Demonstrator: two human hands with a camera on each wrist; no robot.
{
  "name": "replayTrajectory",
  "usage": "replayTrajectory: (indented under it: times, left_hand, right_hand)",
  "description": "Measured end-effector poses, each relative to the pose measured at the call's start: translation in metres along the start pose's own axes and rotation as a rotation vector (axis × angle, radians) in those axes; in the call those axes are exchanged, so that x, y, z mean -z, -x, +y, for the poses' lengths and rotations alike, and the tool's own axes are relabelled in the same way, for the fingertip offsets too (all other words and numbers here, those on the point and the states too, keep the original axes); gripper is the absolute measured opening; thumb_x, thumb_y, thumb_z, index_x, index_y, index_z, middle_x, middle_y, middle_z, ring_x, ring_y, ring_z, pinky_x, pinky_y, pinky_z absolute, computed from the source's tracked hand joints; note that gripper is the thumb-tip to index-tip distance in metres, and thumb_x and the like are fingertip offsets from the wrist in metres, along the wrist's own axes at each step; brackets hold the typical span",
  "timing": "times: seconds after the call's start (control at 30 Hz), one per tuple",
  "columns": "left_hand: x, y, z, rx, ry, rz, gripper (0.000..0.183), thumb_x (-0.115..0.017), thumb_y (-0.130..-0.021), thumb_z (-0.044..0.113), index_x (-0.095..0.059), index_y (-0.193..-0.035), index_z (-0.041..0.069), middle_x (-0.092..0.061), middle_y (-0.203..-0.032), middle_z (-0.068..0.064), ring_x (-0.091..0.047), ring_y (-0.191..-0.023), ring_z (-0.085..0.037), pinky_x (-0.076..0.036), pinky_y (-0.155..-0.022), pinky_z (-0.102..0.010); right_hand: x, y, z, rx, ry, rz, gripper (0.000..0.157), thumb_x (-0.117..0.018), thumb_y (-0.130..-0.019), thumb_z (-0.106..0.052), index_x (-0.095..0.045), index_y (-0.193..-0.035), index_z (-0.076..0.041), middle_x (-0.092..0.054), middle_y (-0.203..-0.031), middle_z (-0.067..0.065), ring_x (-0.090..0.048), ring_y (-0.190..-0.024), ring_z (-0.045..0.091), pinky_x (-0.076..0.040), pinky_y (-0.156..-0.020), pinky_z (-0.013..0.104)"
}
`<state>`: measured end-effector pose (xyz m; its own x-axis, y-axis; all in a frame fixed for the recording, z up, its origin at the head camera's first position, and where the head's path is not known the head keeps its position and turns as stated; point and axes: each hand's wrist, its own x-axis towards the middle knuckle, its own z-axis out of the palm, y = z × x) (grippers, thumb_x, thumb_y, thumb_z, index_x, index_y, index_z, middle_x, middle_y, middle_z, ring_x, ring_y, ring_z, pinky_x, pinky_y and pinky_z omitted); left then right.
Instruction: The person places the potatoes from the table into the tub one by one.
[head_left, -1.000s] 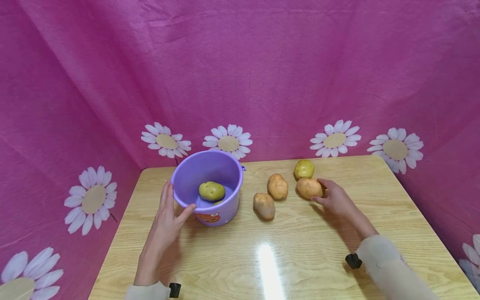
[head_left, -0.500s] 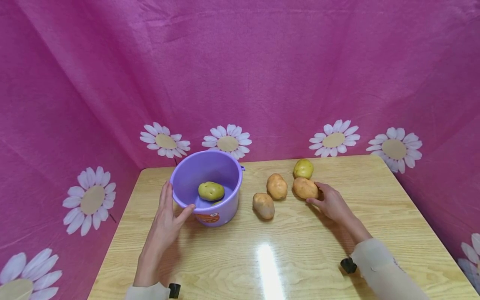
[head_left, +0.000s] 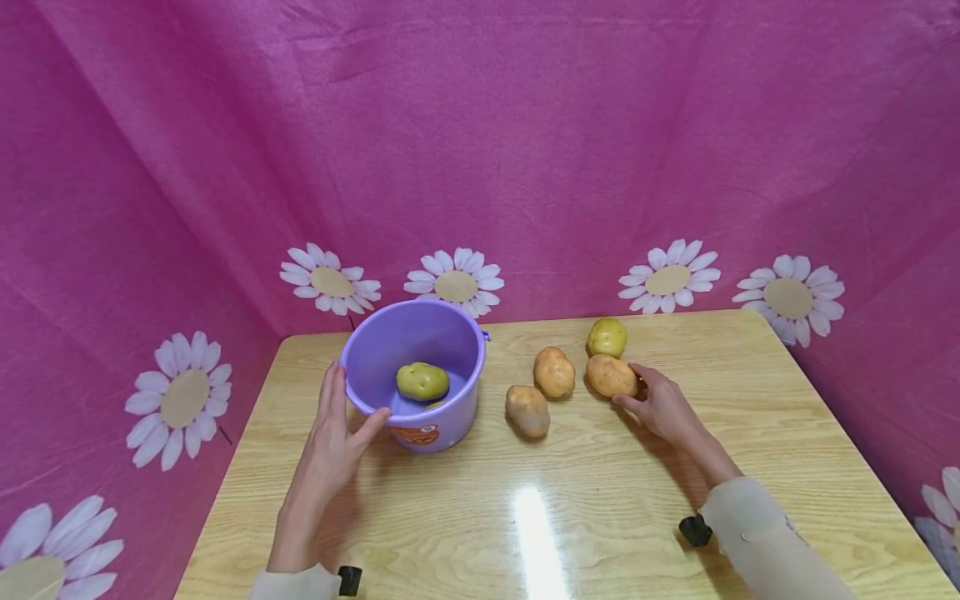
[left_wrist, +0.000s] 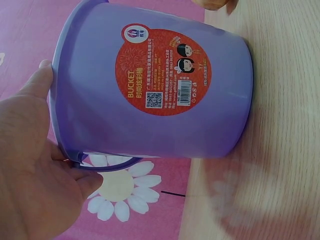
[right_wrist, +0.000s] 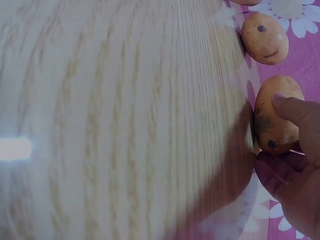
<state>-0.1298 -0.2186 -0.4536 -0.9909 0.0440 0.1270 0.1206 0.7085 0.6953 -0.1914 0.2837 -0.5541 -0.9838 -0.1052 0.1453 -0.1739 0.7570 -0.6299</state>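
Observation:
A purple bucket (head_left: 450, 429) with a red label stands at the left of the table. Its rim is gripped at the near left side by my left hand (head_left: 327, 450), thumb and fingers spread apart along it. Inside the bucket lies a green-yellow potato (head_left: 422, 382), with a sliver of another potato (head_left: 435, 405) partly hidden by the wall. To the right, my right hand (head_left: 663, 408) holds a tan potato (head_left: 611, 376) between thumb and fingers, low at the tabletop. Right behind it sits a yellow-green potato (head_left: 607, 337). The right wrist view shows the thumb on the held potato (right_wrist: 270, 117).
Two more tan potatoes lie between bucket and right hand: one potato (head_left: 554, 372) farther back, one potato (head_left: 528, 412) nearer. A pink curtain (head_left: 525, 167) with white daisies encloses the back and sides of the wooden table (head_left: 600, 517). The bucket's handle (left_wrist: 112, 164) hangs down.
Over the first half second my right hand and its potato shifted slightly left; since then they have stayed put. My left hand and the bucket have hardly moved.

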Motion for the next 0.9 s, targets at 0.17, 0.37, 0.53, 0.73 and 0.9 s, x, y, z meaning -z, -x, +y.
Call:
replayTrajectory:
  times: [0.17,0.37,0.53,0.73,0.9]
  left_hand:
    - [0.0,0.0,0.0,-0.006,0.003,0.001,0.1,-0.064,-0.1,0.052,-0.004,-0.167,0.008,-0.002,-0.172,-0.013,-0.019,-0.153,-0.042,-0.024,-0.118,-0.065]
    - [0.0,0.0,0.0,-0.01,0.013,0.005,0.097,-0.067,-0.101,0.042,-0.004,-0.167,0.008,-0.002,-0.172,-0.013,-0.019,-0.154,-0.042,-0.023,-0.118,-0.064]
    - [0.0,0.0,0.0,-0.002,0.013,0.002,0.097,-0.068,-0.101,0.039,-0.004,-0.166,0.008,-0.002,-0.172,-0.012,-0.019,-0.153,-0.042,-0.023,-0.118,-0.065]
    - [0.0,0.0,0.0,-0.003,0.014,0.0,0.097,-0.068,-0.101,0.039,-0.004,-0.166,0.007,-0.002,-0.172,-0.012,-0.019,-0.153,-0.042,-0.024,-0.118,-0.065]
    - [0.0,0.0,0.0,0.001,0.009,-0.003,0.099,-0.065,-0.101,0.048,-0.004,-0.167,0.008,-0.001,-0.173,-0.012,-0.019,-0.153,-0.043,-0.024,-0.118,-0.065]
  right_hand:
    - [0.0,0.0,0.001,-0.024,-0.027,-0.005,0.067,-0.08,-0.092,-0.016,-0.048,-0.143,0.014,-0.061,-0.129,0.033,-0.063,-0.106,0.039,-0.052,-0.091,0.054]
    - [0.0,0.001,0.002,-0.036,-0.031,-0.012,0.064,-0.079,-0.094,-0.022,-0.051,-0.142,0.011,-0.065,-0.122,0.029,-0.064,-0.101,0.035,-0.053,-0.087,0.05]
    - [0.001,0.004,0.0,-0.031,-0.027,-0.014,0.061,-0.079,-0.094,-0.022,-0.054,-0.139,0.01,-0.067,-0.117,0.025,-0.064,-0.096,0.032,-0.054,-0.081,0.044]
    - [0.005,0.004,-0.002,-0.031,-0.034,-0.011,0.058,-0.08,-0.093,-0.024,-0.057,-0.136,0.008,-0.068,-0.112,0.021,-0.065,-0.093,0.029,-0.053,-0.078,0.039]
    - [0.011,0.004,-0.006,-0.026,-0.05,-0.001,0.057,-0.08,-0.092,-0.023,-0.058,-0.135,0.009,-0.069,-0.108,0.02,-0.065,-0.091,0.028,-0.054,-0.075,0.035]
